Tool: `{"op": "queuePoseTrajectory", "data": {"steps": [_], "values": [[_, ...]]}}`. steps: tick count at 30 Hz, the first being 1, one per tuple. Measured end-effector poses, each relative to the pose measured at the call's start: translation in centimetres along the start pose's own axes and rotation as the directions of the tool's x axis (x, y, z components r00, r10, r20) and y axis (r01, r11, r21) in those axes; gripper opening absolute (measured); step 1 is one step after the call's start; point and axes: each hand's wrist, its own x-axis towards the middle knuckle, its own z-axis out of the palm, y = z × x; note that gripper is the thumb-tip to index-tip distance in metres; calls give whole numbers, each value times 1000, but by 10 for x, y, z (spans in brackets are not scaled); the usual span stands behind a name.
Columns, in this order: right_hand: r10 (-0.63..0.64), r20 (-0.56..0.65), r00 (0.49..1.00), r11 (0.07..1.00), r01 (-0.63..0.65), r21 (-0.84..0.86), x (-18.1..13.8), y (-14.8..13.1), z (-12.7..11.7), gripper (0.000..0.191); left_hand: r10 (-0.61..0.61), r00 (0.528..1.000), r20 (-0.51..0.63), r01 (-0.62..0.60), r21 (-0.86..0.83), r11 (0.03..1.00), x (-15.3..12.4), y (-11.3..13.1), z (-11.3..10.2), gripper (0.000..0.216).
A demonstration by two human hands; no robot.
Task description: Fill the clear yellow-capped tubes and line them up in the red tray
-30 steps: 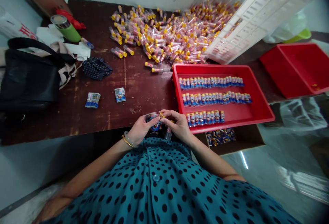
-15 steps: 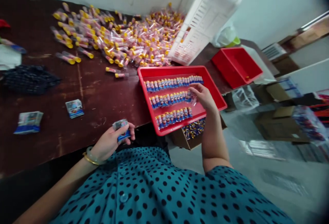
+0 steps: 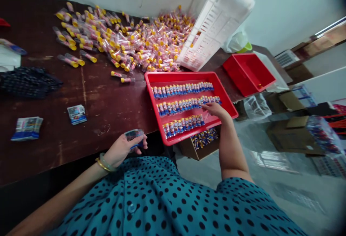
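My left hand is closed round a small stack of printed labels just off the near edge of the dark wooden table. My right hand reaches into the red tray, fingers bent down at the right end of the nearest row. It seems to pinch a labelled tube there, mostly hidden by the fingers. Three rows of labelled tubes lie side by side in the tray.
A large pile of clear yellow-capped tubes covers the far table beside a tipped white crate. A second red tray sits to the right. A cardboard box of tubes stands below. Label packs and dark cloth lie left.
My hands parted from in front of my body. The right carried a tube to the tray and lowered to the nearest row. The left stayed with the labels. The view swung right.
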Motion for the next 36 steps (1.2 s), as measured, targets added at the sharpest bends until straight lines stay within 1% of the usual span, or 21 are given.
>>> {"op": "queuePoseTrajectory", "data": {"steps": [2, 3, 5, 6, 8, 9, 10, 11, 13, 15, 17, 19, 22, 24, 26, 28, 31, 33, 34, 35, 36], "values": [[-150, 69, 986, 977, 138, 163, -10, -21, 8, 29, 22, 1000, -15, -23, -16, 1000, 3, 1, 4, 29], [-250, 124, 960, 938, 208, 279, -17, -35, 16, 25, 29, 1000, -12, -29, -36, 999, 4, 1, 5, 31], [-446, 239, 862, 809, 274, 520, -33, -65, 39, 21, 41, 999, 3, -40, -90, 995, 6, 2, 8, 33], [-519, 295, 802, 748, 259, 611, -41, -81, 53, 21, 46, 999, 8, -45, -115, 992, 7, 2, 8, 32], [-597, 399, 696, 683, 179, 708, -57, -110, 81, 20, 58, 998, -11, -59, -142, 988, 8, 2, 6, 32], [-620, 424, 659, 651, 132, 747, -64, -123, 95, 19, 70, 997, -40, -75, -142, 987, 8, 1, 5, 32], [-637, 433, 638, 616, 83, 783, -70, -134, 108, 19, 85, 993, -77, -95, -139, 986, 8, 1, 3, 32], [-645, 432, 630, 581, 37, 813, -74, -143, 120, 20, 101, 989, -112, -116, -135, 984, 8, 0, 0, 32], [-634, 428, 644, 534, -37, 845, -79, -158, 140, 24, 138, 976, -169, -160, -127, 979, 6, -1, -5, 33], [-600, 445, 665, 560, -48, 827, -81, -167, 155, 28, 179, 963, -203, -204, -110, 973, 4, 0, -10, 31], [-581, 425, 694, 624, 44, 780, -83, -175, 165, 31, 214, 949, -231, -236, -71, 969, 2, 2, -13, 29], [-604, 362, 710, 671, 208, 712, -86, -181, 172, 30, 236, 938, -254, -252, -30, 967, -1, 4, -16, 28], [-662, 267, 701, 687, 423, 591, -91, -189, 178, 28, 233, 937, -260, -248, -27, 968, -5, 6, -19, 28], [-667, 255, 701, 700, 470, 538, -92, -192, 180, 28, 197, 951, -237, -219, -70, 973, -7, 7, -24, 31], [-651, 297, 699, 723, 452, 523, -90, -194, 180, 29, 148, 969, -201, -173, -114, 978, -9, 7, -29, 33], [-624, 356, 695, 746, 396, 535, -87, -195, 179, 32, 118, 979, -166, -139, -121, 983, -9, 6, -35, 32], [-580, 438, 687, 747, 233, 623, -81, -193, 173, 33, 118, 980, -158, -129, -65, 989, -8, 3, -42, 32], [-585, 488, 648, 710, 120, 693, -77, -191, 167, 31, 118, 977, -176, -127, -44, 991, -8, 1, -44, 33], [-598, 492, 633, 691, 96, 717, -75, -189, 164, 31, 120, 975, -187, -130, -43, 991, -7, 0, -45, 33], [-608, 477, 634, 677, 101, 729, -73, -187, 163, 32, 128, 972, -198, -140, -46, 989, -7, -1, -45, 32], [-612, 439, 658, 671, 137, 729, -71, -185, 162, 31, 142, 967, -209, -155, -47, 987, -7, -2, -45, 31]]}}
